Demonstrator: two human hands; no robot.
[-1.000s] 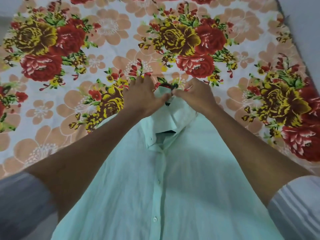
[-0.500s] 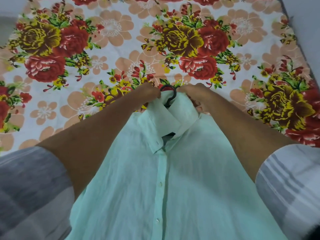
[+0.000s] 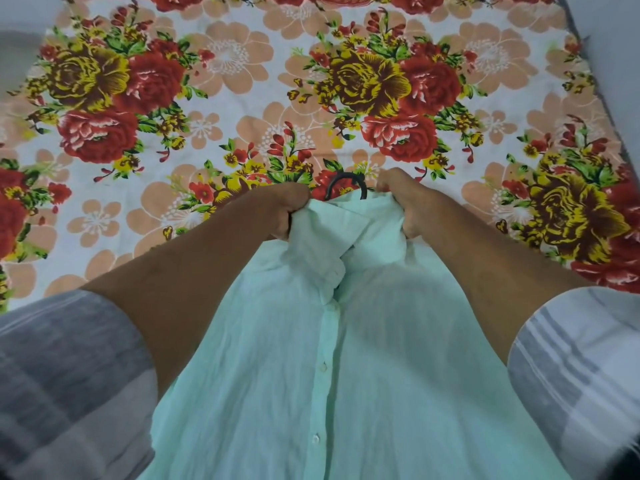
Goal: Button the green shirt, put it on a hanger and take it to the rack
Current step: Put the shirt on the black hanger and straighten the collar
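Fabric of the pale green buttoned cotton shirt [image 3: 346,358] hangs over the floral bedsheet [image 3: 242,98], its collar bunched. Left hand [image 3: 287,211] and right hand [image 3: 403,202] each grip the collar (fingers curled), flanking the black hanger hook [image 3: 341,183].

hanger [image 3: 346,185] mostly hidden — hook only

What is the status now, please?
Both hands, left and right, grip shirt at collar. Shirt buttoned, hanger hook showing. Nothing in the way.
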